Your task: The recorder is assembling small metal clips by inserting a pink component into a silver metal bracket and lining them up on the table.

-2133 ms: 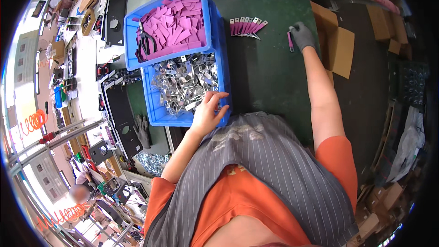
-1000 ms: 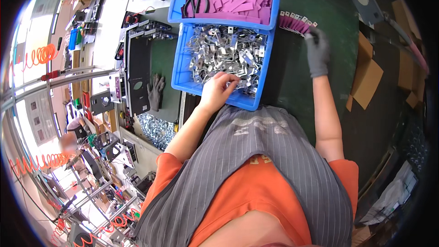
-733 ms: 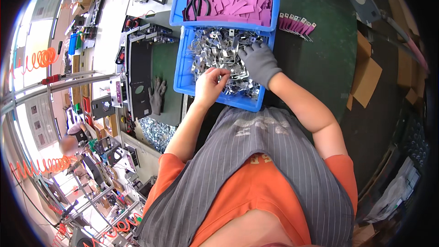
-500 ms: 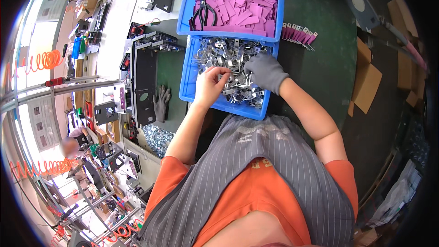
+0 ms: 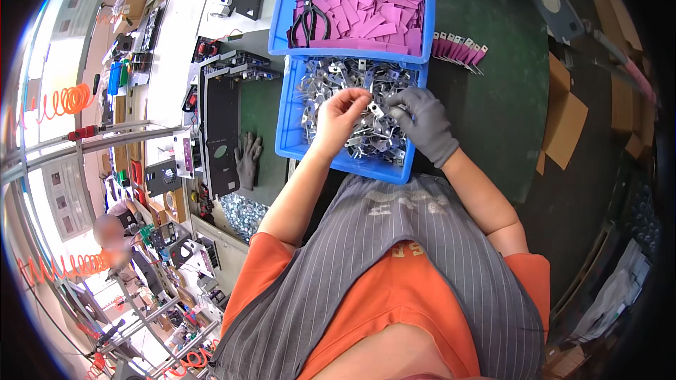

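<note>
Bare left hand (image 5: pixel 343 118) has its fingers bunched narrow, gloved right hand (image 5: pixel 427 125) is half curled (can't tell if either has closed on anything). Both are over the silver brackets (image 5: pixel 384 129), by the lower blue bin's (image 5: pixel 366 169) right edge. Looks like the picking-out step, so next calls for separating one cleanly. They're shiny, bent, holed, all jumbled.
</note>
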A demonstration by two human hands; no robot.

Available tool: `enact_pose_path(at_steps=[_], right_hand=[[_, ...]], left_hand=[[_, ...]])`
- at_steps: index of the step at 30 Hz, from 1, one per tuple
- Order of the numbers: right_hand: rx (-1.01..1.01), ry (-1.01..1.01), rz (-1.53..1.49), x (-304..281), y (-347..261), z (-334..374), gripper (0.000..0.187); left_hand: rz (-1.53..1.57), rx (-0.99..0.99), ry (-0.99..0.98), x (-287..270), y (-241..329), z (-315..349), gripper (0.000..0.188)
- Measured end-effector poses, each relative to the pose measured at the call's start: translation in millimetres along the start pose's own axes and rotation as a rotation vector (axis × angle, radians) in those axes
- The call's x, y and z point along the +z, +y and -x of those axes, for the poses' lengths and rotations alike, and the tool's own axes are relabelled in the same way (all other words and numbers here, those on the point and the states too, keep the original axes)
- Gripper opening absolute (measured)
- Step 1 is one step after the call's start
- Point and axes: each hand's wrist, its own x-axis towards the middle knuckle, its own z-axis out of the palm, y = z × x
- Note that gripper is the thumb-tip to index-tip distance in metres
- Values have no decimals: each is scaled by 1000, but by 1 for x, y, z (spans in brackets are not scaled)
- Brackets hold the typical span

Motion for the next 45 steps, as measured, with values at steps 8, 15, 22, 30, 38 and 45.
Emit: enact_pose_path(at_steps=[8, 15, 22, 30, 38, 45], right_hand=[[-225, 9, 675, 5, -9, 1, 26], [-2, -435, 841, 42, -10, -17, 40], [68, -401, -234, 15, -17, 9, 25], [153, -384, -684, -45, -33, 25, 27], [15, -52, -1033, -93, -63, 33, 20], [-39, -188, -984, -89, -68, 34, 21]], left_hand=[[-1031, 824, 220, -1, 79, -73, 17], [-1250, 336, 119, 5, 75, -136, 30], [-632, 325, 92, -17, 58, -138, 26], [-329, 211, -93, -3, 69, -34, 15], [-245, 121, -84, 15, 34, 14, 14], [-333, 193, -43, 20, 33, 21, 12]])
